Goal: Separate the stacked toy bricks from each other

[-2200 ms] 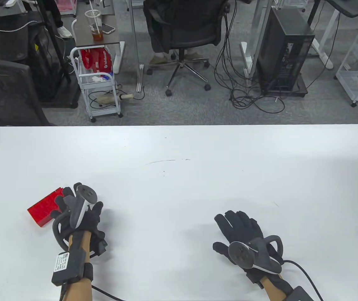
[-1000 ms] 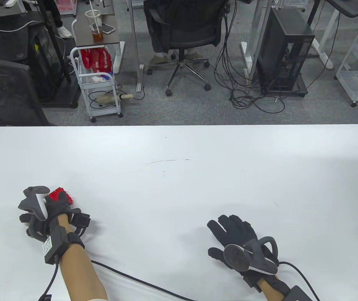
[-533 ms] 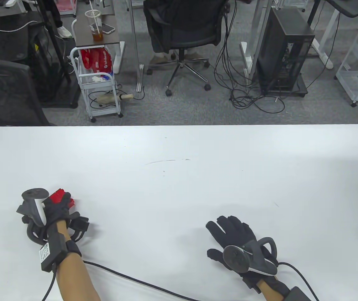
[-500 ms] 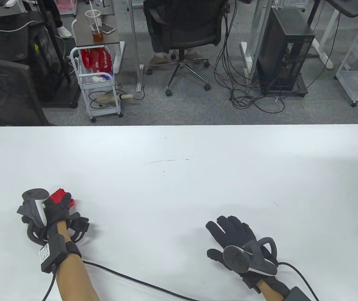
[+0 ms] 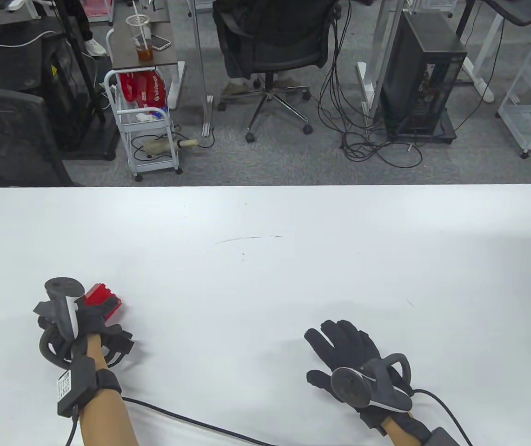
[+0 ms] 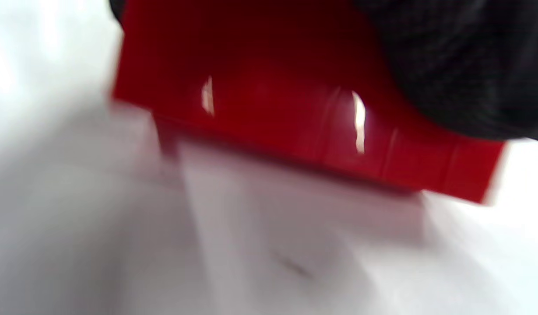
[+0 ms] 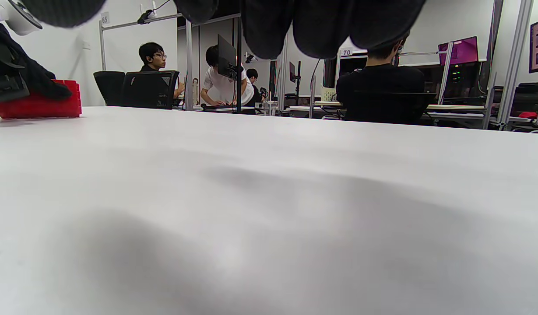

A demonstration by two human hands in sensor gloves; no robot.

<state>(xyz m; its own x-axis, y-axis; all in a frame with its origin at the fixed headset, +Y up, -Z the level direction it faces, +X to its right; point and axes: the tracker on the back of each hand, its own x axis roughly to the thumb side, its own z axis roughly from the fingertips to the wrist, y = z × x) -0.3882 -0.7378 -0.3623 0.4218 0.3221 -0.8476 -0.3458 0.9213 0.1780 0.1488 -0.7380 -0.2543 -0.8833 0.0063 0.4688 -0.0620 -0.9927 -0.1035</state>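
Observation:
A stack of red toy bricks (image 5: 104,303) sits on the white table (image 5: 265,241) at the near left. My left hand (image 5: 89,318) grips it from above, thumb and fingers wrapped around it. The left wrist view is blurred and shows the red bricks (image 6: 295,109) close up under a gloved finger (image 6: 465,61), just above the table. My right hand (image 5: 347,344) lies flat and empty on the table at the near right, fingers spread. The right wrist view shows the bricks (image 7: 39,105) far off at the left, under the left hand (image 7: 23,83).
A black cable (image 5: 191,420) runs from my left wrist along the table's near edge. Beyond the table's far edge are an office chair (image 5: 270,46), a white trolley (image 5: 147,134) and a computer tower (image 5: 421,79).
My left hand took hold of the red bricks, turned them over and shifted them slightly to the right. My right hand has stayed flat on the table.

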